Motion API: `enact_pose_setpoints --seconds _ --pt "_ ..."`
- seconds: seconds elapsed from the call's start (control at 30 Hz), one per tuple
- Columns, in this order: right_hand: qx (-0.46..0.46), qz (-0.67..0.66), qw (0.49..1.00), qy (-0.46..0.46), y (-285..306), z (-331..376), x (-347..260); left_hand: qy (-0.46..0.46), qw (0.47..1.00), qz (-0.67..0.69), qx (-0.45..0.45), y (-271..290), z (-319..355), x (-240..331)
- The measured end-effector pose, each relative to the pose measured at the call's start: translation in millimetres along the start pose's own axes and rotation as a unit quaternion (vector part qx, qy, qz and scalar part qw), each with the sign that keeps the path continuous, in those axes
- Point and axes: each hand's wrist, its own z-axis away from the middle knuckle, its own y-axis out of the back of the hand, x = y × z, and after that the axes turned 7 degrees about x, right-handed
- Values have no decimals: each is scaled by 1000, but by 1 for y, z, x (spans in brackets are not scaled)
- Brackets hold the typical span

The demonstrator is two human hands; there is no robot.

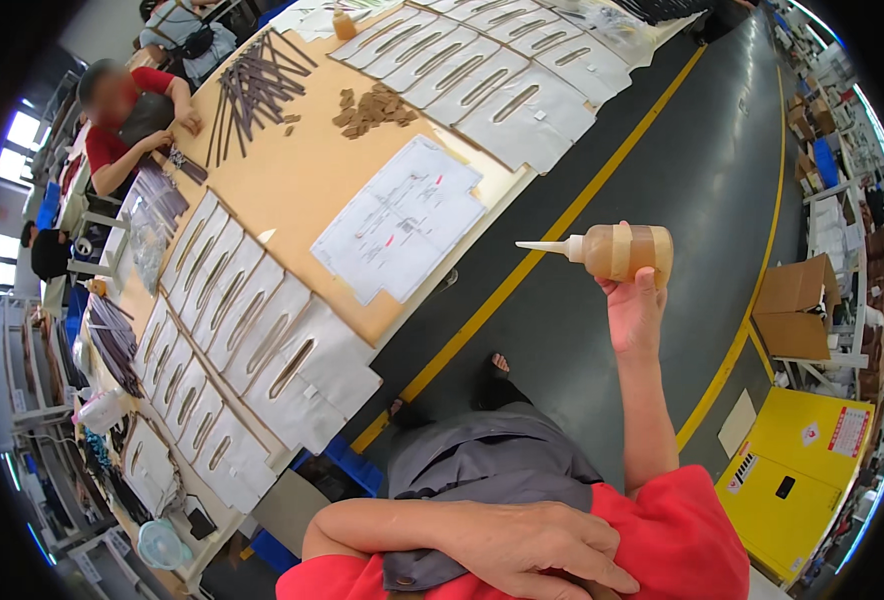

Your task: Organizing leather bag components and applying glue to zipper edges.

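Note:
My right hand (634, 315) is raised over the aisle, its fingers wrapped round a squeeze bottle (654, 245) of amber liquid. The bottle lies sideways, its long white nozzle pointing left toward the table, with a tan band round its body. Across my front rests my left hand (537, 550), fingers loosely stretched against my red sleeve and apron, with nothing seen in it. On the table (292, 185) lie rows of white slotted panels (307, 390), and more such panels (552, 105) cover the far end. Between them lies a printed drawing sheet (402, 215).
Small brown pieces (372, 110) and dark strips (257, 90) lie in heaps on the table. A co-worker (127, 125) in red handles strips at the far left. Another bottle (344, 25) stands at the back. Right of the aisle are a cardboard box (792, 305) and a yellow cabinet (797, 470).

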Motion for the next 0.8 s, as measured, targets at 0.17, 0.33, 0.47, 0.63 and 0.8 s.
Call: enact_pose_setpoints --seconds 0.17,0.33,0.47,0.63,0.8 --pt "51 -110 990 -78 38 -43 1 29 999 -16 27 25 -52 -22" --pt "109 -185 966 -147 40 -74 11 72 990 -29 118 62 -62 -47" --pt "114 -203 955 -185 39 -102 20 231 926 -83 286 112 -48 -46" --pt "116 -249 938 -210 28 -149 30 272 781 -19 563 193 -17 -97" --pt "109 -241 943 -201 25 -213 35 257 711 -143 639 294 5 -167"
